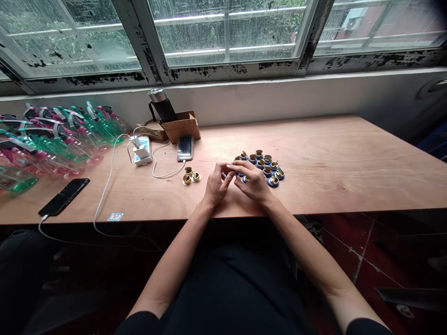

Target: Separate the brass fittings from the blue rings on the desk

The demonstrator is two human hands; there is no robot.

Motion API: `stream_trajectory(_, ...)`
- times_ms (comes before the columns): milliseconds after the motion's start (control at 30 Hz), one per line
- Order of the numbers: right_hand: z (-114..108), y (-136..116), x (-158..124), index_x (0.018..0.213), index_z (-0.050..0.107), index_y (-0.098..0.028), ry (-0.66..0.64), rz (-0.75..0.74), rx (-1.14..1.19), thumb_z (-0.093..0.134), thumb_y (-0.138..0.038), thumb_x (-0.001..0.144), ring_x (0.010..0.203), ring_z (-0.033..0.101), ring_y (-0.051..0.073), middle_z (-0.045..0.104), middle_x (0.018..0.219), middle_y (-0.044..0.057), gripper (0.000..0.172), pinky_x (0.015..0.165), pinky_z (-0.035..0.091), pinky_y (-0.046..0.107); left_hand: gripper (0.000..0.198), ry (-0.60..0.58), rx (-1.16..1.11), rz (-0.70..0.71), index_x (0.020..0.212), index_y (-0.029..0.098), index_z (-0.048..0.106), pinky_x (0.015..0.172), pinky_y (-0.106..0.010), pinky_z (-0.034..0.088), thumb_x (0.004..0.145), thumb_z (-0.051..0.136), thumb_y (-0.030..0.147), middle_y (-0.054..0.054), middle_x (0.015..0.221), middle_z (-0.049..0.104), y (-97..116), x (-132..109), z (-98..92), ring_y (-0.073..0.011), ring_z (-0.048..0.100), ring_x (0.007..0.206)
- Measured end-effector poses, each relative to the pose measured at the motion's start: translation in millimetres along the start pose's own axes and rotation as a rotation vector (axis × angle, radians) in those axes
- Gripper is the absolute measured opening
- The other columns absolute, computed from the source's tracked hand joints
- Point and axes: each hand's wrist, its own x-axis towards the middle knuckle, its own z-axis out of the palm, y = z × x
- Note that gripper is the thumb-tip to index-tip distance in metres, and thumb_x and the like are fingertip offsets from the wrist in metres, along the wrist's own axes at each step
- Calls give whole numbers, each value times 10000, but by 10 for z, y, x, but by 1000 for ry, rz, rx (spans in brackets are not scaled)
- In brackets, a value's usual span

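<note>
L hand [217, 185] and R hand [253, 181] both clenched together, fingers gripping small piece [224, 175], mostly hidden, can't tell its shape. Heap of brass cups w/ blue rims [267, 168] just right of it, partly behind R hand; 3 bare brass cups [189, 177] farther left on plywood table [331, 172].

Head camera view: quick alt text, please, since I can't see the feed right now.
The left hand and right hand meet over a wooden table, their fingers hiding a small part, beside a cluster of brass fittings in blue rings. A few unringed brass fittings sit further left, near a blurred smartphone.
</note>
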Motion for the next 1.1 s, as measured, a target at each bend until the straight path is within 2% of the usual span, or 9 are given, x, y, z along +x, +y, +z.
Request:
stream_trajectory(100,-4,-8,15,1372,673,-307,-1,6,-7,617,-77,901,1256,666,260,688,1335,74,528,1081,586,458,345,6,11,3,1243,213,531,679,-271,529,1006,636,441,-62,1037,734,0,2,-8,-152,693,771)
stream_trajectory(233,-13,-9,21,1396,648,-290,27,31,-15,643,-114,898,1278,656,271,674,1374,84,529,1101,573,462,388,32,19,28,1288,233,538,686,-254,528,985,670,437,-50,1048,706,14,13,-13,-147,673,821)
stream_trajectory(400,-26,-29,19,1358,672,-277,30,53,1,635,-79,868,1171,708,246,728,1277,65,529,1037,603,410,364,25,-6,43,1291,242,534,725,-264,527,1005,641,439,-49,1049,703,20,12,-6,-161,683,887)
stream_trajectory(533,-19,-28,10,1332,699,-268,33,74,-25,632,-80,860,1176,714,244,737,1286,59,512,1042,601,402,339,-26,-49,-11,1303,235,501,747,-285,532,1044,568,444,-62,1075,715,10,2,-4,-170,702,881)
stream_trajectory(633,-7,-13,-3,1341,701,-259,18,61,-42,639,-95,868,1222,703,250,732,1317,64,504,1081,585,416,331,-59,-51,-36,1286,224,480,721,-283,524,1049,558,442,-51,1011,713,4,1,5,-165,694,816)
stream_trajectory(767,5,1,-20,1359,698,-264,10,52,-47,627,-80,885,1263,692,253,728,1349,65,513,1119,568,444,315,-40,-56,-34,1234,215,471,719,-289,523,1037,579,438,-53,987,706,-13,-3,26,-170,697,811)
stream_trajectory(933,13,11,-26,1322,718,-301,-5,70,-31,611,-59,900,1249,701,251,734,1336,44,498,1101,583,461,301,-22,-4,-36,1152,216,467,703,-293,505,1011,619,434,-50,967,695,-49,-26,44,-168,676,778)
stream_trajectory(1100,-1,-28,8,1301,710,-275,0,47,-14,599,-82,923,1231,686,247,716,1309,76,439,1062,589,435,249,-50,-15,-21,1192,221,464,709,-290,508,1027,571,376,-42,982,693,-32,-31,33,-151,653,753)
